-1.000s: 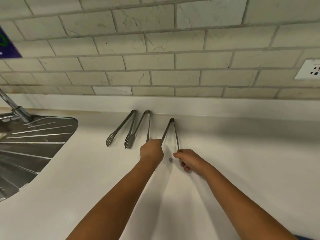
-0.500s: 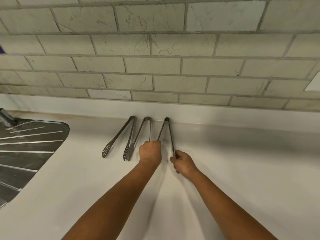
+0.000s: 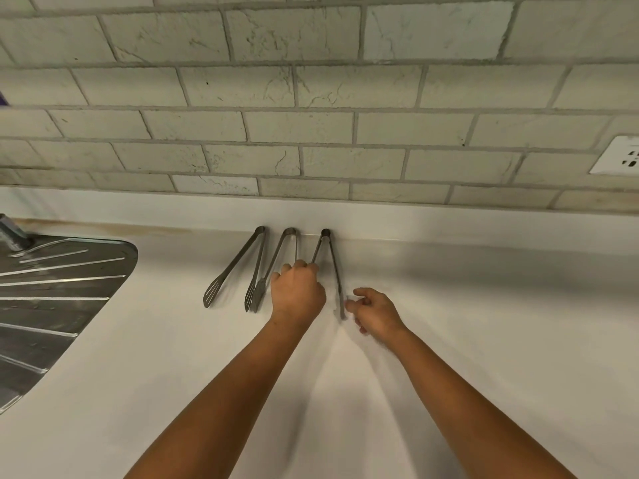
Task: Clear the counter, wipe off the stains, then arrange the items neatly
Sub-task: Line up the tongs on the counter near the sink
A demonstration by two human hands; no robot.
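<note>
tongs [image 3: 332, 267] with the dark hinge cap, the rightmost of three pairs, lie on the white counter [image 3: 484, 340] with the hinge pushed up against the low backsplash ledge and the two arms splayed toward the person. a second ago this pair sat lower and skewed, well off the ledge; half a second ago it was already level with its neighbours, and now it lies where it was then, hinge in line with theirs. the right hand [image 3: 377, 314], which was pinching the right arm's tip before, has loosened: its fingers are half curled and spread, fingertips just beside the tip, and whether they still touch it i cannot tell. the left hand [image 3: 299, 292] is knuckles-up with fingers curled over the left arm of this pair, though the grip itself is hidden. judging from this, the arranging step is nearly done for these utensils. all three are plain brushed steel; the middle tongs [image 3: 276, 267] and the left tongs [image 3: 238, 267] show flat slotted ends and lie just beside each other, tips nearly overlapping. further left is the ribbed steel drainboard [image 3: 62, 292], above it grey brick tile [image 3: 311, 126], and a wall socket [image 3: 619, 157] at far right.
</note>
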